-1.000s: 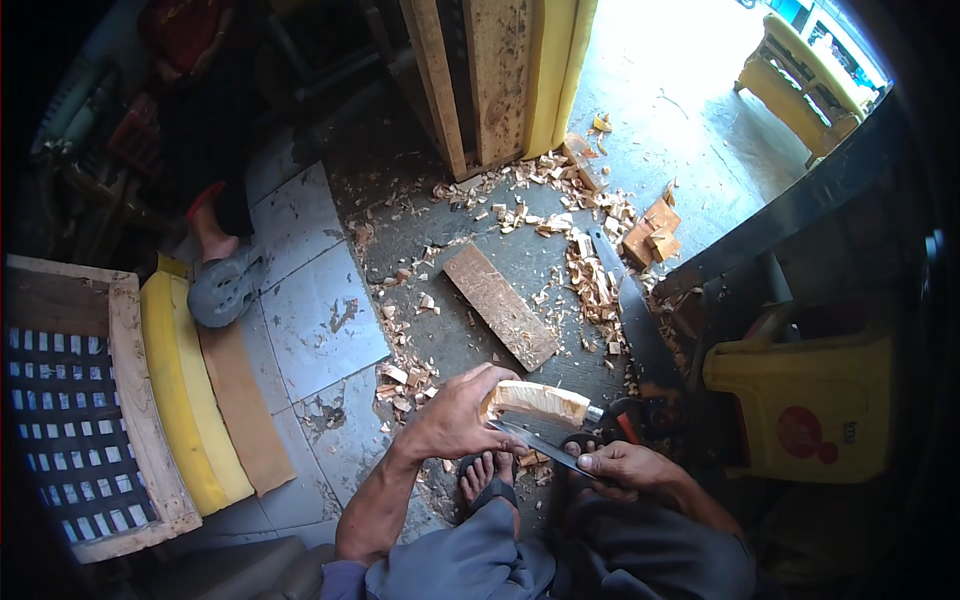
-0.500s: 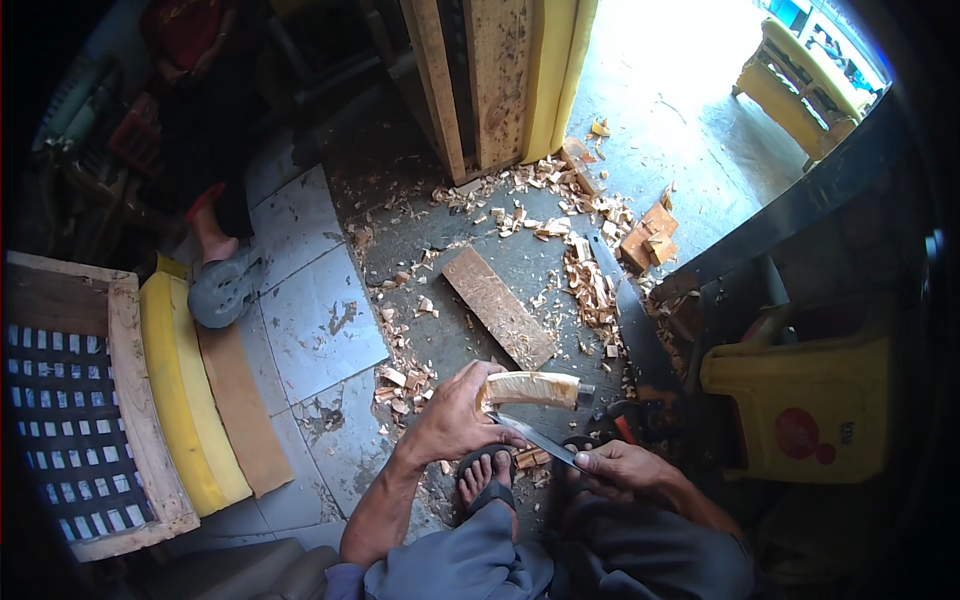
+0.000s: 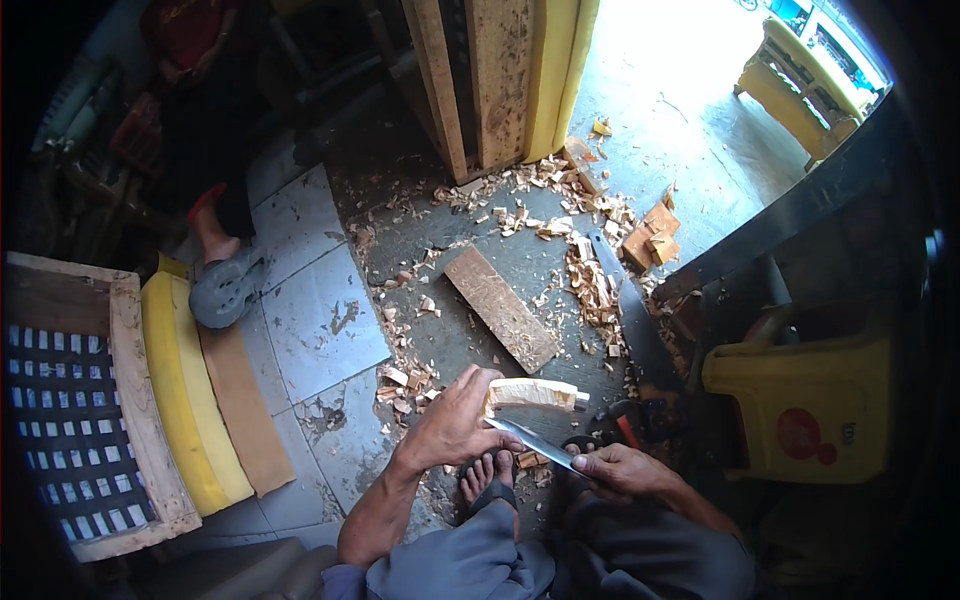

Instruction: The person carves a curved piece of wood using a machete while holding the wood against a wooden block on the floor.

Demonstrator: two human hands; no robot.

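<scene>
My left hand is wrapped round one end of a curved, pale piece of wood, whose other end points right and carries a short grey tip. Below it, my right hand grips a knife by its handle, mostly hidden in my fingers. The knife's blade slants up and left beneath the wood, its tip near my left thumb. I cannot tell whether blade and wood touch. Both hands are above my sandalled feet.
Beyond my hands lies a flat wooden board among wood shavings. A handsaw rests to its right, near a yellow plastic container. A yellow-padded wooden frame stands left. Someone's sandalled foot is at upper left.
The curved wood has rolled slightly in my left hand, its right end now a little lower and its pale upper face turned differently. The knife has shifted slightly left and down.
</scene>
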